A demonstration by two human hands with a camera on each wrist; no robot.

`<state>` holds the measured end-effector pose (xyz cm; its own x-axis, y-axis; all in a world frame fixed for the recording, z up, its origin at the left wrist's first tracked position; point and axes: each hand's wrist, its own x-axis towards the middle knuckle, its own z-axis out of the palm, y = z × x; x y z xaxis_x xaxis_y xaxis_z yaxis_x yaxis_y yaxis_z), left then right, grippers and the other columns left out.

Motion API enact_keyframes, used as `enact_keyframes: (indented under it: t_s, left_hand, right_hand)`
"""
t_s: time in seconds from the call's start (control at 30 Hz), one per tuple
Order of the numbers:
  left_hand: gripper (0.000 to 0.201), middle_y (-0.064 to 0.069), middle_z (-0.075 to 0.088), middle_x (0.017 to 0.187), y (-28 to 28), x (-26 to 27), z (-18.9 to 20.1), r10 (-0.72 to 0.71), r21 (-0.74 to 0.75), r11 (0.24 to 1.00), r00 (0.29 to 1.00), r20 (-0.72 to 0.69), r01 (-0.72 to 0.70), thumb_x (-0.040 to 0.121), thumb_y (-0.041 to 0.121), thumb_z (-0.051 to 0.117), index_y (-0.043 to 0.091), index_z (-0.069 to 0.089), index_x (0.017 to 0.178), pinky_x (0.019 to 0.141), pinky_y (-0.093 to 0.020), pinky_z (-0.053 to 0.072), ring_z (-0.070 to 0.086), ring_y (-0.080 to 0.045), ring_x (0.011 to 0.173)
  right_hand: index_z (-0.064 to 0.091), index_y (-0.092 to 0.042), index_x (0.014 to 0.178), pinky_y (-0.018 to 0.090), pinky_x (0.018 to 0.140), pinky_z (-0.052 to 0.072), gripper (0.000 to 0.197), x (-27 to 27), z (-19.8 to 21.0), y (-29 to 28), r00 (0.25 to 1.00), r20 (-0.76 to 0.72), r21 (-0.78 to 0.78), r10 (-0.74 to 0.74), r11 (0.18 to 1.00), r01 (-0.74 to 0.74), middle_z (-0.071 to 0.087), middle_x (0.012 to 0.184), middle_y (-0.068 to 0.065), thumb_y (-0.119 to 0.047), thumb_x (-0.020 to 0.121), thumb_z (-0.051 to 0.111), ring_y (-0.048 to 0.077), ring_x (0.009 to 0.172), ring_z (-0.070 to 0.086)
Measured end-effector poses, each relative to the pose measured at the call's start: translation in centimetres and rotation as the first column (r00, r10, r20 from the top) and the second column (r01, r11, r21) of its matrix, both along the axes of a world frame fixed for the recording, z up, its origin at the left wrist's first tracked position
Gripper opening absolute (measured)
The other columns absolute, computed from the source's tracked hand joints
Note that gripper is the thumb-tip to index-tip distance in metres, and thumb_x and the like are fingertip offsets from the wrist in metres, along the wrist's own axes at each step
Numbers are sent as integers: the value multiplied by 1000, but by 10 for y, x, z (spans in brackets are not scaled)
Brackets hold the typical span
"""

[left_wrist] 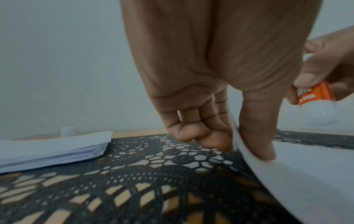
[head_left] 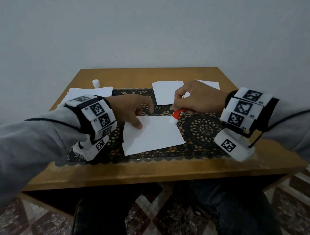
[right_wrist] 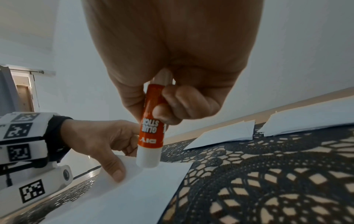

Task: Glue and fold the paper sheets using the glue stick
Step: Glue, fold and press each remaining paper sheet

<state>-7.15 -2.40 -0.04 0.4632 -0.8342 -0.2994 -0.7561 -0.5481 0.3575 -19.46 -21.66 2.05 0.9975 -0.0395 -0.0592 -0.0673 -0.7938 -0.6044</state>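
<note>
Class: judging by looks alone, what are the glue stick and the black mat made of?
Glue stick: likely smooth plastic, with a glossy orange label and white end.
Black mat: openwork lace pattern, probably crochet or moulded vinyl; wood shows through its holes.

Glue stick (right_wrist: 151,133) tip hidden against paper (right_wrist: 134,189), cap (left_wrist: 69,131) half behind stack (left_wrist: 51,147) — blurred

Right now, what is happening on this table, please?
A person is gluing paper. The right hand grips an orange glue stick, its tip pressed onto the far corner of a white sheet. The left hand pinches that sheet's far left edge. The cap stands apart, and paper stacks lie around.
</note>
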Motion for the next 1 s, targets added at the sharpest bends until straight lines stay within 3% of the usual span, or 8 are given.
enact_keyframes:
  t_s: [0.13, 0.2, 0.3, 0.37, 0.5, 0.7, 0.87, 1.0]
  left_hand:
    - [48, 0, 67, 115, 4, -7, 8, -75, 88, 992, 976, -205, 94, 80, 1, 67, 34, 65, 115, 89, -40, 54, 64, -23, 100]
    - [41, 6, 70, 109, 8, -11, 13, -36, 88, 994, 967, -250, 60, 74, 7, 61, 34, 74, 103, 88, -42, 54, 64, -25, 99]
    - [44, 13, 71, 99, 13, -15, 17, 38, 37, 999, 966, -256, -30, 61, 13, 55, 33, 76, 93, 74, -23, 51, 63, -15, 91]
    - [41, 13, 65, 107, 14, -16, 17, 79, 26, 997, 971, -224, -75, 67, 9, 62, 31, 73, 100, 75, -21, 49, 60, -11, 92]
    - [48, 4, 47, 133, 20, -12, 9, 154, 59, 987, 984, -92, -149, 79, 3, 67, 28, 63, 120, 100, -31, 40, 47, -17, 114]
    - [43, 5, 37, 141, 27, -16, -2, 207, 63, 977, 977, -60, -203, 81, 22, 74, 31, 57, 120, 93, -26, 33, 39, -13, 116]
    - [36, 4, 36, 148, 25, -18, -7, 227, 23, 974, 974, -10, -227, 83, 27, 72, 29, 59, 117, 103, -29, 29, 36, -18, 131]
    - [29, 2, 41, 141, 26, -17, -9, 241, -14, 970, 970, -38, -242, 86, 26, 69, 25, 62, 115, 90, -20, 39, 45, -17, 119]
  right_hand:
    - [64, -1, 75, 14, 40, 33, 25, -2, 3, -3, 1000, -4, 23, -31, 999, 31, 52, 40, -9, -22, 89, 66, 5, 34, 45]
    - [65, -1, 76, 14, 39, 33, 25, -2, 4, -4, 999, -4, 20, -36, 999, 36, 52, 40, -8, -22, 89, 66, 6, 34, 44]
    - [63, -6, 69, 17, 41, 34, 25, -1, 6, -3, 1000, 4, 13, -28, 1000, 28, 51, 40, -6, -23, 88, 66, 6, 35, 43]
    - [62, -9, 66, 18, 43, 35, 27, 0, 7, -1, 1000, 14, 10, -26, 1000, 26, 50, 40, -6, -24, 88, 66, 5, 35, 42]
    - [61, -16, 62, 26, 57, 41, 28, 8, 4, 2, 997, 72, -105, -24, 994, 31, 54, 47, -8, -30, 86, 67, 5, 48, 48]
    - [66, -15, 73, 28, 67, 41, 23, 23, -3, 17, 974, 217, -228, -60, 967, 111, 63, 86, -2, -34, 85, 65, 15, 82, 54]
    - [61, -20, 71, 30, 66, 44, 18, 43, -12, 31, 976, 206, -295, -71, 946, 131, 64, 93, 2, -32, 84, 64, 19, 84, 58]
    - [60, -17, 75, 30, 67, 47, 15, 49, -20, 37, 981, 174, -355, -82, 924, 140, 66, 100, 7, -29, 84, 63, 22, 89, 61]
